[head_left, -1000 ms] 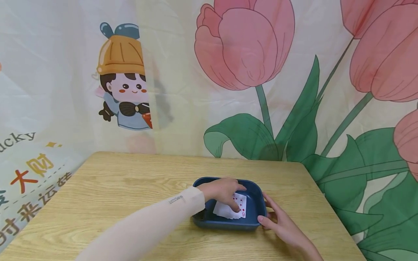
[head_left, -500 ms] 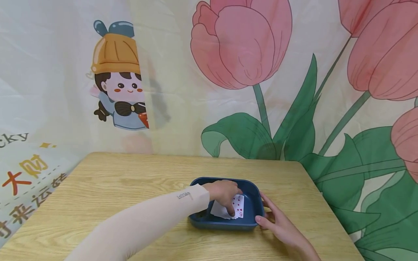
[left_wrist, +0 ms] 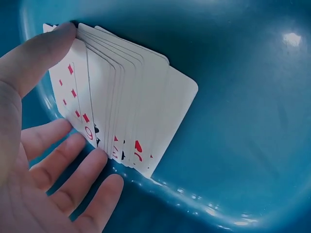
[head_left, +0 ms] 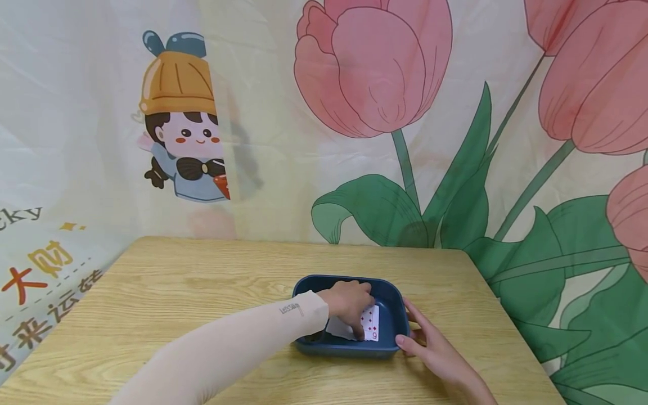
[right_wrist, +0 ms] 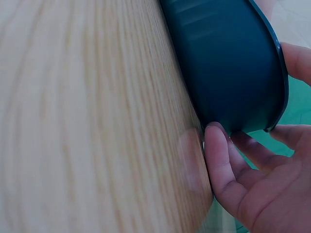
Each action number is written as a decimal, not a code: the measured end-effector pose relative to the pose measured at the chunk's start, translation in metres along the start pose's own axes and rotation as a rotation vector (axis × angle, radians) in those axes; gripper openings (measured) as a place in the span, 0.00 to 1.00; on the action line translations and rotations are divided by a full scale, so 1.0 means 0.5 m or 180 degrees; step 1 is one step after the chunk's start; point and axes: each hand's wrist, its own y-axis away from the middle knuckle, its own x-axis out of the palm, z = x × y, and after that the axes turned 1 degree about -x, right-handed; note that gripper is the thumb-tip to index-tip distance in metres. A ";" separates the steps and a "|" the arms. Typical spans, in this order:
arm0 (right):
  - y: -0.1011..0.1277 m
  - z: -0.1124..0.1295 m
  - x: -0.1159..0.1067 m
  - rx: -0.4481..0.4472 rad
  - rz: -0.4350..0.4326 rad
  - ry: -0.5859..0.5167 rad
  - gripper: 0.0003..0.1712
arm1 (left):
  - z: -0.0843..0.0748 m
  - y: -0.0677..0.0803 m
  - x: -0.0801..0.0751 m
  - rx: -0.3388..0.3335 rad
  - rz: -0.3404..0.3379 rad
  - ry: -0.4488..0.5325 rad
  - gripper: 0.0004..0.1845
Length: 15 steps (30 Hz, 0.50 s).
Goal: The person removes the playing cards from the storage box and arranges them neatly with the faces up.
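One dark blue plastic tray point(head_left: 390, 315) stands on the wooden table point(head_left: 177, 292), near its front right part. Inside it lies one fanned stack of playing cards point(left_wrist: 129, 97); the left-wrist view shows about eight card edges, though the exact count cannot be told. The top card faces up and is a nine of diamonds: a red "9" and red diamond pips can be read on it, and other red and black marks peep out along the lower edges of the cards beneath.

The left hand point(head_left: 347, 299) reaches into the tray from the left. Its thumb lies on the far corner of the fan and its fingers point(left_wrist: 73, 170) curl under the near edge, so the stack is pinched between them and tilted up against the tray's wall. The sleeve point(head_left: 238, 349) on that arm is pale beige, with small grey lettering by the wrist that seems to read "LetsSlim", too small to be sure.

The right hand point(head_left: 435, 351) rests on the table at the tray's right end. Its fingers point(right_wrist: 218, 160) are nearly straight, the tips touching the outer wall at the corner without wrapping round it.

Behind the table hangs one printed cloth backdrop point(head_left: 455, 140) with pink tulips, a cartoon child in an orange hat, the letters "cky" and Chinese characters at the left edge.
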 end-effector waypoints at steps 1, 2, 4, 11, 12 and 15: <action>0.000 0.000 0.000 0.0004 -0.0006 0.0006 0.47 | 0.000 0.000 0.000 -0.0004 -0.0003 0.0010 0.40; 0.000 0.000 0.001 0.0008 -0.0008 0.0011 0.47 | 0.000 0.001 -0.001 -0.0010 -0.0003 0.0019 0.40; 0.000 0.001 0.002 0.0010 -0.0011 0.0014 0.47 | 0.000 0.002 -0.003 -0.0015 0.0004 0.0039 0.41; -0.001 0.000 0.003 -0.0007 0.0001 0.0032 0.47 | 0.006 0.005 -0.014 -0.0004 -0.0057 0.0207 0.39; -0.001 0.000 0.003 -0.0007 0.0004 0.0028 0.47 | 0.008 0.006 -0.016 0.0005 -0.0067 0.0259 0.38; 0.000 0.000 0.001 0.0003 0.0012 0.0005 0.47 | 0.014 0.010 -0.023 0.0034 -0.0100 0.0410 0.37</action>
